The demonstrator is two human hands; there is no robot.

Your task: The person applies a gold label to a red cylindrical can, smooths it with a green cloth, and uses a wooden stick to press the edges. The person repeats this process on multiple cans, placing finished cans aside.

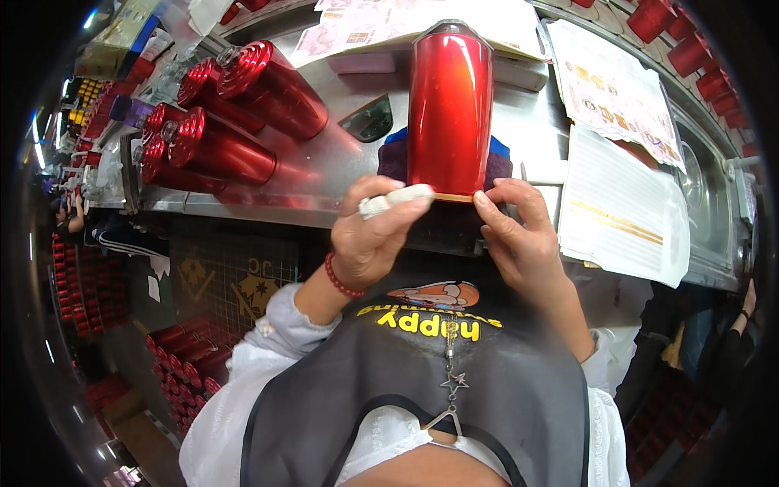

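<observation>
A glossy red tapered vessel [450,115] lies on its side on a dark purple and blue cloth [394,157], one end towards me. A narrow gold strip [453,198] runs along its near rim. My left hand [374,231] is at the strip's left end; its thumb or a finger wears a white covering. My right hand [523,231] has its thumb and index finger at the strip's right end, pinching it against the rim. Whether my left fingers grip the strip too is hidden by the covered digit.
Several red vessels with stepped ends [268,91] lie at the left of the metal table [304,204]. A dark-edged shard-like piece [370,119] lies behind. Sheets with gold strips [627,207] and printed decals [614,91] are at the right. People are partly visible at both sides.
</observation>
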